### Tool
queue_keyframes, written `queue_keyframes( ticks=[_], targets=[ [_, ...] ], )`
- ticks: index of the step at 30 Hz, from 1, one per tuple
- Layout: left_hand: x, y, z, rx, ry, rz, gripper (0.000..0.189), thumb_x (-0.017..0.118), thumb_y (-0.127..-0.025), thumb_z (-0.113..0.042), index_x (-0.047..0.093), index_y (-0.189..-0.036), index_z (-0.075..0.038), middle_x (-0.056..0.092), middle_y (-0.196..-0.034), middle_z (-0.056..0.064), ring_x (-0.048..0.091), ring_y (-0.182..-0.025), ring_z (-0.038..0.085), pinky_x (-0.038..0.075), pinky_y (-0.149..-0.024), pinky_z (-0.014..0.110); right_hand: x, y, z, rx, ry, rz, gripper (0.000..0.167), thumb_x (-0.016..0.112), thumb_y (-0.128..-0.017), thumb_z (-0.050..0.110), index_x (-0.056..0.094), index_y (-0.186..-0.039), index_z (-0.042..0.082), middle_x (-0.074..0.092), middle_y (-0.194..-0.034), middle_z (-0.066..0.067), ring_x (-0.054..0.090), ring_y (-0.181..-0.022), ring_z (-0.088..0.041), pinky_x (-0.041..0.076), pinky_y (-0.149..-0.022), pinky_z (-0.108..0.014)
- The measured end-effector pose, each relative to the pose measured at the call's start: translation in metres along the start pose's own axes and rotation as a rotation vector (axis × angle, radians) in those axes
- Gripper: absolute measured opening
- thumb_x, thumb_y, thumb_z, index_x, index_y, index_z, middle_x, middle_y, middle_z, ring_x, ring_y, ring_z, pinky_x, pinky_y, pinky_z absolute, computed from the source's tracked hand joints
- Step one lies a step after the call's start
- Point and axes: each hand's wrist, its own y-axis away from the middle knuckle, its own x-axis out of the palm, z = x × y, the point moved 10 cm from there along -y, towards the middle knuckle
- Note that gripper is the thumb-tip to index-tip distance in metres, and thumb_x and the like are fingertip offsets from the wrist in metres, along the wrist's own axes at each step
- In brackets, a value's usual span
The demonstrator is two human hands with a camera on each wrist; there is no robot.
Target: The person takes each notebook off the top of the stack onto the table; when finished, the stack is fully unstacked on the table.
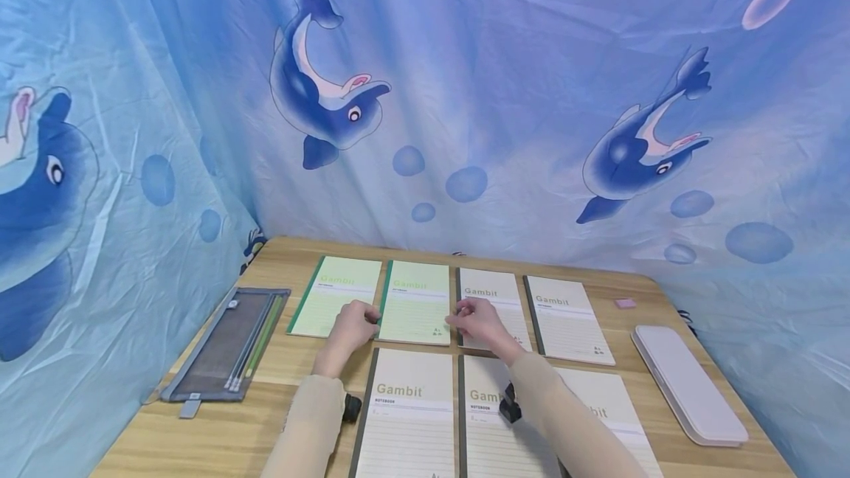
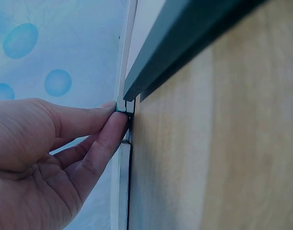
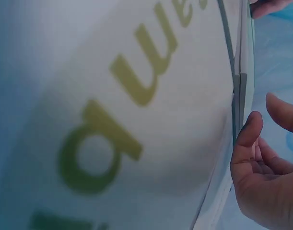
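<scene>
My left hand (image 1: 354, 323) is at the lower left corner of the right-hand green notebook (image 1: 415, 305), which lies flat in the back row. In the left wrist view, thumb and forefinger of the left hand (image 2: 64, 148) pinch that notebook's edge. Near the same notebook's right edge is my right hand (image 1: 481, 324), partly over a cream notebook (image 1: 498, 286). The right wrist view has the right hand (image 3: 266, 167) with thumb and forefinger apart and nothing between them. A second green notebook (image 1: 341, 290) lies just left of the left hand.
Another cream notebook (image 1: 567, 319) ends the back row at right. Three more lie in front, one (image 1: 408, 419) fully left of the right forearm. A mesh pencil pouch (image 1: 222, 345) lies left; a white case (image 1: 690, 386) and pink eraser (image 1: 625, 303) lie right. A dolphin-print curtain (image 1: 505, 94) hangs behind.
</scene>
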Motion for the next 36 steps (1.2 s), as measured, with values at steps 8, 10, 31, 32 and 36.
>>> queue_keyframes(
  ticks=[8,10,31,32,36],
  targets=[
    [0.003,-0.003,-0.006,0.015,-0.002,0.001,0.022,0.071,-0.081,0.008,0.072,-0.104,0.006,0.071,-0.093,0.014,0.068,-0.088,0.028,0.057,-0.08,0.042,0.0,-0.003,-0.009,0.009,-0.001,0.041,0.046,0.078,-0.086,0.015,0.059,-0.123,-0.006,0.06,-0.086,-0.006,0.061,-0.075,-0.016,0.056,-0.069,-0.029],
    [0.003,-0.003,-0.007,0.017,-0.001,0.0,0.022,0.071,-0.082,0.008,0.072,-0.104,0.006,0.071,-0.093,0.014,0.068,-0.088,0.028,0.057,-0.08,0.042,0.0,-0.004,-0.01,0.008,-0.006,0.048,0.048,0.079,-0.086,0.015,0.059,-0.124,-0.006,0.058,-0.084,-0.005,0.059,-0.073,-0.016,0.055,-0.067,-0.029],
    [0.001,0.001,-0.014,0.046,-0.098,-0.013,0.021,0.069,-0.083,0.009,0.071,-0.103,0.007,0.071,-0.096,0.018,0.068,-0.094,0.035,0.057,-0.082,0.046,0.004,-0.007,-0.012,0.017,0.078,0.042,0.059,0.082,-0.082,0.016,0.058,-0.133,0.0,0.058,-0.075,-0.004,0.059,-0.063,-0.016,0.052,-0.062,-0.028],
    [0.001,0.001,-0.015,0.051,-0.103,-0.012,0.02,0.07,-0.083,0.008,0.071,-0.103,0.007,0.071,-0.096,0.018,0.068,-0.094,0.035,0.057,-0.082,0.046,0.005,-0.007,-0.011,0.021,0.078,0.043,0.059,0.083,-0.082,0.016,0.058,-0.134,0.0,0.058,-0.075,-0.005,0.059,-0.064,-0.016,0.052,-0.062,-0.028],
    [-0.002,0.003,-0.015,0.058,-0.114,-0.018,0.019,0.069,-0.084,0.006,0.072,-0.103,0.006,0.071,-0.096,0.017,0.068,-0.093,0.035,0.057,-0.082,0.048,0.008,-0.007,-0.01,0.026,0.068,0.054,0.06,0.083,-0.082,0.015,0.058,-0.134,0.0,0.059,-0.076,-0.005,0.059,-0.064,-0.016,0.052,-0.063,-0.029]
  ],
)
